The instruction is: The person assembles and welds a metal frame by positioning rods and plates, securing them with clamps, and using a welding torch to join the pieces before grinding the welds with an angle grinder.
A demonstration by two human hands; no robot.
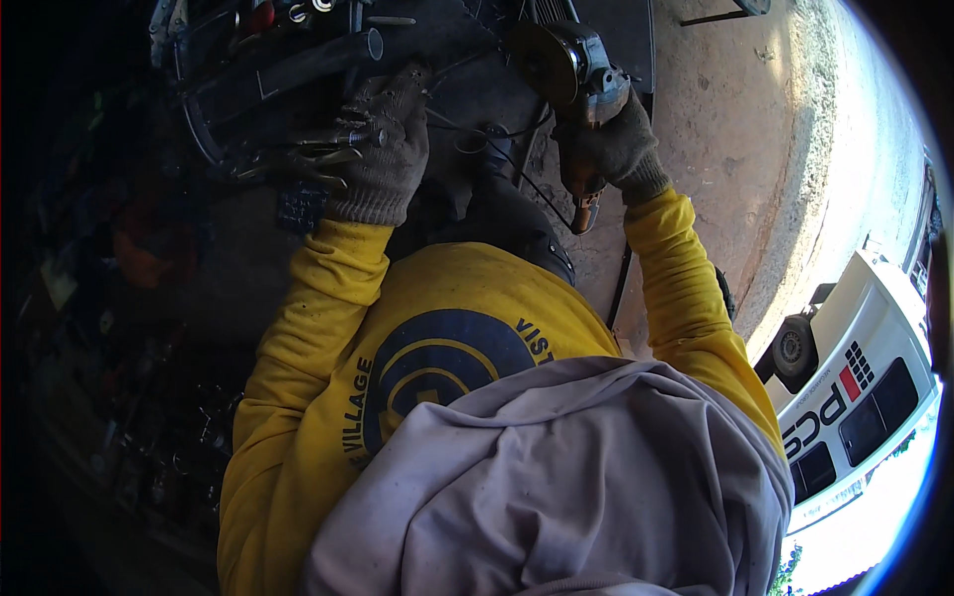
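Gloved right hand [614,149] clenched around an angle grinder [598,84], its disc [543,65] ahead and leftward — gloved left hand [386,149] behind a metal tube [323,68] — whether that one grasps anything, I cannot tell.

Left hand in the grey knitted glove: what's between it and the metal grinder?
In the head view, between the left hand and the grinder show a thin black cable and part of a dark-trousered leg.
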